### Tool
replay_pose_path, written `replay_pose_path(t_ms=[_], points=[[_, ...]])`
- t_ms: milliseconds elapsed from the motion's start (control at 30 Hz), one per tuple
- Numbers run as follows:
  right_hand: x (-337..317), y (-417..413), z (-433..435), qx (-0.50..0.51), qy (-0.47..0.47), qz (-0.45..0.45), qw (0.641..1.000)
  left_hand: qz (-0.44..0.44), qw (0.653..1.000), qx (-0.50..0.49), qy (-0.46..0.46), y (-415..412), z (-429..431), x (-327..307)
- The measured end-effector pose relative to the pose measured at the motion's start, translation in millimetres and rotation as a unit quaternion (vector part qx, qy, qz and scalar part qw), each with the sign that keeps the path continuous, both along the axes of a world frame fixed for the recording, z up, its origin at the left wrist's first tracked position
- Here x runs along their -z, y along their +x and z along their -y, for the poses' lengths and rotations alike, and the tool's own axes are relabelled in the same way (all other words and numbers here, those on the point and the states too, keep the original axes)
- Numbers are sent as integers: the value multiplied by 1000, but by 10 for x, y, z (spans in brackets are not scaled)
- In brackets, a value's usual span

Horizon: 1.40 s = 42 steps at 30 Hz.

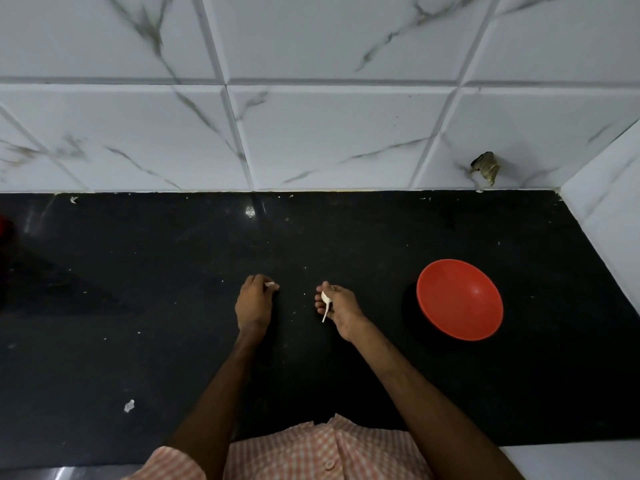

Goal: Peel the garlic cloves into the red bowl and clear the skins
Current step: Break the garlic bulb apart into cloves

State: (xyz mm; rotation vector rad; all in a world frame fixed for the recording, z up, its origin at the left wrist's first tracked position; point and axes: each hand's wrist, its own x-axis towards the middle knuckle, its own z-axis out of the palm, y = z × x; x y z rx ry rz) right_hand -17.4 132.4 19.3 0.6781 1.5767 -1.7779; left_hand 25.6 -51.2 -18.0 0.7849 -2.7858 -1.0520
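A garlic clove [325, 296] is gripped in the right hand [341, 311] and a skin scrap [270, 284] pinched by the left hand [254, 301], so peeling seems underway, the red bowl [460, 299] to be reached next

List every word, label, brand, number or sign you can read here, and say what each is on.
No readable text in this view.
Plain red bowl: no label or brand.
White wall tiles: grey veining only.
On the black countertop: specks and skin bits only.
On the checked shirt: pattern only; its button is too small to tell.
The garlic clove in the right hand and the skin scrap in the left hand: unmarked.
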Motion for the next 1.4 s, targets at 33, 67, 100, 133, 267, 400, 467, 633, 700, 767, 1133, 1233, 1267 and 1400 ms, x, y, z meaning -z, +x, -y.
replay_pose_path(t_ms=[33,67,100,133,267,400,467,633,700,767,1133,1233,1267,1400], points=[[11,-8,-1,-2,2,-5,1000,-4,1000,22,8,-13,-70,1],[27,-13,1,-6,6,-11,1000,-7,999,47,17,-26,-150,0],[41,-13,1,-12,11,-17,1000,-11,997,67,27,-38,-233,3],[58,-15,-3,-18,18,-25,999,-15,996,81,40,-52,-312,5],[100,-20,-74,-82,105,-120,984,-23,986,120,112,-91,-548,-12],[66,-23,-156,-209,197,-240,927,-30,978,131,159,-89,-633,-82],[34,-27,-168,-237,203,-257,915,-29,975,131,175,-103,-642,-133],[41,-72,-176,-246,218,-240,914,-15,971,159,179,-147,-573,-216],[19,-89,-173,-249,233,-241,909,-12,969,170,180,-158,-577,-223],[-17,-111,-170,-247,252,-250,902,-2,967,180,179,-182,-587,-250],[30,-133,-132,-166,173,-184,953,21,955,144,259,-136,-582,-206],[51,-134,-143,-111,97,-135,980,10,936,116,333,-103,-607,-193],[44,-131,-149,-100,87,-128,983,5,929,108,353,-93,-631,-198],[50,-107,-132,-65,48,-116,990,-16,918,67,391,-61,-761,-231]])
